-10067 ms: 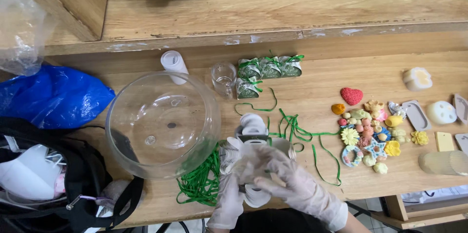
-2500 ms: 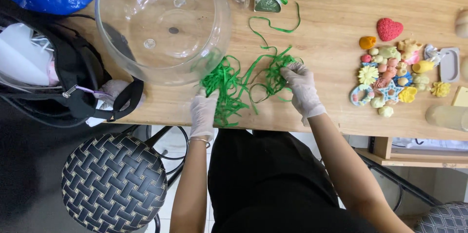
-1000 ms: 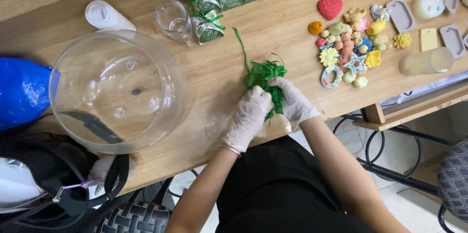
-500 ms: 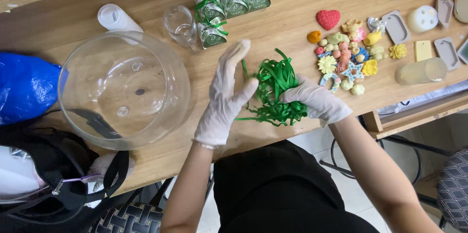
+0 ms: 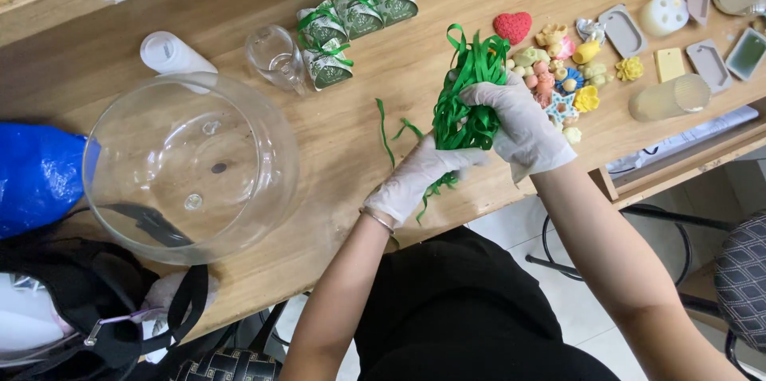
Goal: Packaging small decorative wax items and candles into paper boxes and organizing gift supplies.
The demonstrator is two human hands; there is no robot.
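Observation:
Both my hands wear white gloves and hold one bunch of green ribbon strips [image 5: 467,94] above the wooden table [image 5: 351,134]. My right hand [image 5: 519,122] grips the bunch from the right near its top. My left hand [image 5: 419,177] closes on its lower end. A loose strand trails off to the left over the table. The bunch stands upright between the hands.
A large clear glass bowl [image 5: 187,165] sits at left, with a small glass [image 5: 275,54] and a white bottle [image 5: 167,54] behind it. Several green-ribboned favour boxes [image 5: 351,18] lie at the back. Colourful small soaps [image 5: 558,62] and moulds [image 5: 662,14] lie at right. Blue bag [image 5: 40,169] far left.
The ribbon lay spread on the table and is now gathered into one upright bunch. My left hand, open half a second ago, has closed on its lower end.

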